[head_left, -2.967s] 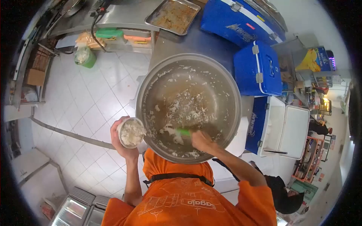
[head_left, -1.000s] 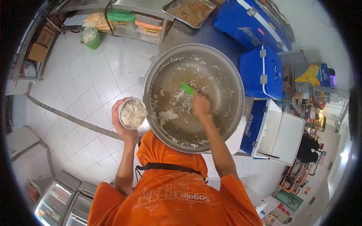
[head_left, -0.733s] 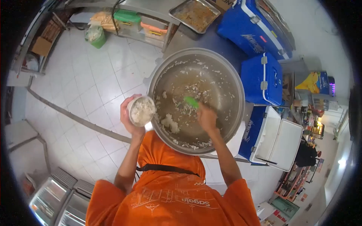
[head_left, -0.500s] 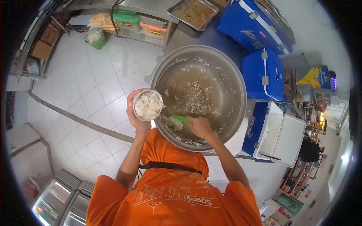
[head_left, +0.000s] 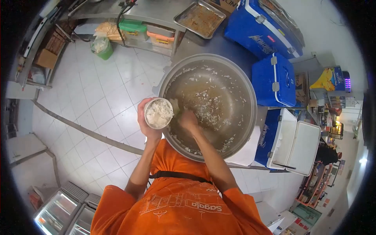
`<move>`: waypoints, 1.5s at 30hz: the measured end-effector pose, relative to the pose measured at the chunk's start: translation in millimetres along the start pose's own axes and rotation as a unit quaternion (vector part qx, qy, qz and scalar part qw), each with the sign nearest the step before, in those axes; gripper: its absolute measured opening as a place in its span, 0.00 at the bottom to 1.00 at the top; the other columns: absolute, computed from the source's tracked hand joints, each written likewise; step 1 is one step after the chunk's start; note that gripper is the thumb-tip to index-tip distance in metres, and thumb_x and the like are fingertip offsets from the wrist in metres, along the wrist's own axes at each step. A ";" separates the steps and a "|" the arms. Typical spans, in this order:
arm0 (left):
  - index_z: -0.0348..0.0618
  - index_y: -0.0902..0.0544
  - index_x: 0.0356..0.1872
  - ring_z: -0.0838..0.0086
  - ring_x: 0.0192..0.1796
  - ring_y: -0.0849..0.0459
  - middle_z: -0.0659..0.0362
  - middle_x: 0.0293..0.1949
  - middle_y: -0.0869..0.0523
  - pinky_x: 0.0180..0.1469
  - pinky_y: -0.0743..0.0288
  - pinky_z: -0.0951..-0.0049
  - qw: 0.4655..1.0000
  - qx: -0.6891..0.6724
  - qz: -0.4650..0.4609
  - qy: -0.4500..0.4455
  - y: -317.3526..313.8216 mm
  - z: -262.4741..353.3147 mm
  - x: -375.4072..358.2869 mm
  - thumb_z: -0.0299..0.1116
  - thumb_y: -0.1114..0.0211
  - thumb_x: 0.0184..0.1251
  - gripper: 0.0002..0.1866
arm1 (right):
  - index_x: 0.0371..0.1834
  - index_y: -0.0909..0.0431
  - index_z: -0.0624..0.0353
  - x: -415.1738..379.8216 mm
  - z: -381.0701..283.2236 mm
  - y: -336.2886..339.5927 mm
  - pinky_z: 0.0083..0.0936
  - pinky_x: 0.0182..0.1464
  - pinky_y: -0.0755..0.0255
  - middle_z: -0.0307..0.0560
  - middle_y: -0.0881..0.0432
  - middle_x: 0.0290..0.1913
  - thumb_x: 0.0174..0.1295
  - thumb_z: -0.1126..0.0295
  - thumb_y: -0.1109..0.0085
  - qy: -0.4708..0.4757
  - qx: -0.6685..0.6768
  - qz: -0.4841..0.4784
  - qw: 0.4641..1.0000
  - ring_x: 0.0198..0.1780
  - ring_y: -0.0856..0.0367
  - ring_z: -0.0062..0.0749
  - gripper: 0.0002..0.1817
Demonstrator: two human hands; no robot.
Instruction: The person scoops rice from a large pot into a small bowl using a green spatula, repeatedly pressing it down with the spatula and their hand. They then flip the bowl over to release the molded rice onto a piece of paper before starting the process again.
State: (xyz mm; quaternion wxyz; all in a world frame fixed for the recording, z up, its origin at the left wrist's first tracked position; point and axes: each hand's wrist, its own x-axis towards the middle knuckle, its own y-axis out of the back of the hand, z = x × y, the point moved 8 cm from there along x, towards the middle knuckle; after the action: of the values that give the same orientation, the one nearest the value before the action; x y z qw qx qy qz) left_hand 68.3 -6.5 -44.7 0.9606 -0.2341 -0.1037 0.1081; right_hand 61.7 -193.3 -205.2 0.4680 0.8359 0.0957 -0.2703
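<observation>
My left hand [head_left: 144, 122] is wrapped round a white bowl [head_left: 152, 124] heaped with cooked white rice [head_left: 160, 111], held at the left rim of a large metal pot [head_left: 235, 98]. Inside the pot, close to the bowl, my right hand [head_left: 188, 120] is closed on a green rice paddle [head_left: 176, 106]. The paddle is blurred, its handle mostly hidden by the hand. Scattered rice grains [head_left: 209, 111] stick to the pot's bottom and walls.
A metal tray [head_left: 199, 18] with brown residue lies beyond the pot. Blue cooler boxes [head_left: 273, 80] stand on the right, one open cooler [head_left: 282, 137] with its white lid raised. A green bin [head_left: 102, 49] stands on the tiled floor, left.
My right hand has moved left and up with the paddle, toward the bowl's right side. The clump of rice at the pot's lower left is no longer seen there.
</observation>
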 end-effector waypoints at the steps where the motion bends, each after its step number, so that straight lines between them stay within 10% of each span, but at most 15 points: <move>1: 0.33 0.29 0.56 0.63 0.54 0.20 0.47 0.51 0.20 0.58 0.25 0.65 0.999 -0.004 -0.019 0.029 -4.8 -2.8 1.6 0.46 0.61 0.74 0.26 | 0.44 0.18 0.66 2.0 2.2 6.0 0.46 0.52 0.24 0.70 0.18 0.42 0.55 0.72 0.45 0.002 0.001 0.006 1.000 0.48 0.17 0.58 0.15; 6: 0.34 0.28 0.58 0.68 0.54 0.19 0.53 0.50 0.19 0.58 0.26 0.68 0.993 0.017 -0.035 0.115 -23.8 5.7 11.2 0.42 0.60 0.74 0.24 | 0.39 0.18 0.62 -23.6 9.8 18.7 0.42 0.42 0.24 0.60 0.15 0.35 0.61 0.67 0.46 0.288 0.024 0.037 0.957 0.36 0.17 0.52 0.12; 13: 0.38 0.23 0.53 0.72 0.49 0.19 0.56 0.47 0.18 0.53 0.23 0.71 0.944 0.060 -0.097 0.308 -42.7 -17.2 15.3 0.39 0.59 0.74 0.20 | 0.29 0.27 0.65 -97.6 47.5 60.6 0.34 0.29 0.37 0.50 0.29 0.18 0.66 0.60 0.46 0.203 0.246 -0.117 0.941 0.23 0.37 0.31 0.17; 16: 0.38 0.23 0.52 0.73 0.48 0.18 0.56 0.45 0.18 0.51 0.22 0.72 0.915 0.093 -0.135 0.369 -54.4 -43.7 5.2 0.40 0.58 0.74 0.20 | 0.35 0.23 0.64 -137.8 41.0 126.4 0.33 0.29 0.33 0.50 0.24 0.21 0.68 0.61 0.47 0.167 0.199 -0.015 0.966 0.23 0.28 0.32 0.15; 18: 0.39 0.24 0.55 0.71 0.49 0.19 0.55 0.47 0.18 0.49 0.21 0.68 0.907 0.116 -0.181 0.362 -79.6 -47.5 -5.0 0.42 0.59 0.75 0.21 | 0.50 0.23 0.62 -168.7 30.2 177.2 0.34 0.28 0.28 0.50 0.20 0.25 0.66 0.64 0.46 0.182 0.020 0.249 0.951 0.26 0.18 0.34 0.15; 25: 0.45 0.25 0.54 0.64 0.50 0.18 0.54 0.49 0.18 0.47 0.20 0.56 0.791 0.031 -0.176 0.585 -144.4 -123.3 -70.6 0.46 0.60 0.77 0.21 | 0.64 0.40 0.76 -169.0 5.3 142.1 0.41 0.31 0.20 0.62 0.18 0.37 0.58 0.74 0.46 -0.018 -0.103 0.278 0.955 0.31 0.15 0.53 0.30; 31: 0.44 0.22 0.47 0.64 0.38 0.16 0.54 0.37 0.16 0.29 0.20 0.58 0.806 0.015 -0.159 0.570 -143.6 -140.9 -81.0 0.45 0.64 0.75 0.23 | 0.64 0.42 0.78 -186.0 3.7 128.7 0.40 0.29 0.21 0.61 0.19 0.32 0.59 0.74 0.49 0.031 -0.091 0.238 0.967 0.27 0.16 0.52 0.30; 37: 0.41 0.22 0.49 0.65 0.40 0.15 0.53 0.40 0.15 0.33 0.18 0.57 0.799 -0.020 -0.204 0.566 -118.4 -114.6 -56.8 0.44 0.62 0.76 0.23 | 0.62 0.32 0.71 -192.6 -4.3 164.0 0.36 0.26 0.22 0.54 0.17 0.26 0.62 0.72 0.50 0.100 -0.168 0.255 0.947 0.26 0.14 0.43 0.24; 40: 0.43 0.21 0.46 0.71 0.34 0.15 0.55 0.36 0.15 0.23 0.21 0.65 0.844 -0.028 -0.107 0.525 -99.6 -93.7 -41.2 0.44 0.61 0.74 0.21 | 0.57 0.25 0.63 -186.6 17.3 194.6 0.33 0.29 0.23 0.48 0.18 0.24 0.67 0.69 0.51 0.113 -0.030 0.264 0.958 0.25 0.15 0.37 0.18; 43: 0.45 0.21 0.49 0.72 0.34 0.14 0.57 0.36 0.15 0.24 0.19 0.66 0.861 -0.067 -0.087 0.496 -81.0 -90.3 -32.1 0.44 0.59 0.74 0.20 | 0.49 0.20 0.63 -164.0 41.8 173.2 0.25 0.25 0.32 0.41 0.26 0.17 0.70 0.64 0.48 0.061 0.435 0.110 0.892 0.22 0.27 0.20 0.15; 45: 0.45 0.21 0.49 0.70 0.36 0.14 0.57 0.38 0.15 0.28 0.17 0.64 0.866 -0.051 -0.089 0.489 -75.5 -94.3 -32.1 0.44 0.59 0.74 0.20 | 0.46 0.20 0.63 -153.3 14.9 143.6 0.25 0.26 0.32 0.39 0.26 0.17 0.70 0.64 0.48 0.074 0.376 0.076 0.921 0.21 0.27 0.20 0.14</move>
State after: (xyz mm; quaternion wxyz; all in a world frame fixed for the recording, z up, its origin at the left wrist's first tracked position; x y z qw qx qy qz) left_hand 73.3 -120.5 -95.8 0.8802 -0.2958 0.3542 -0.1114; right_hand -12.6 -269.5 -23.5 0.1298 0.9727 -0.0423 -0.1876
